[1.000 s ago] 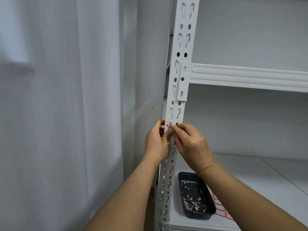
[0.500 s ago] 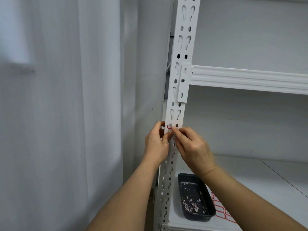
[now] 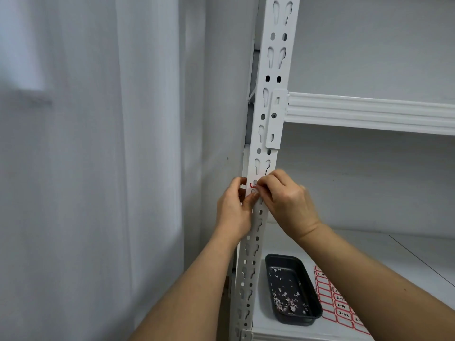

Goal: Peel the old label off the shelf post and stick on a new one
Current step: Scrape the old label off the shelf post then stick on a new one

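Right at chest height on the white shelf post (image 3: 264, 148), a red-edged label (image 3: 253, 186) shows only as a corner between the fingers. Left hand (image 3: 232, 209) steadies the post's edge with thumb on its face; right hand (image 3: 285, 201) pinches at the label. Whether it is the old one coming off or a new one going on, I cannot tell. Next likely comes firm picking or pressing flat. Below, a dark tray (image 3: 293, 290) of scraps and a label sheet (image 3: 337, 301) lie on the shelf (image 3: 398, 252), with room beside them.

Tray (image 3: 293, 290) on shelf (image 3: 369, 254) right of post (image 3: 268, 143), label sheet (image 3: 337, 303) just right of tray.
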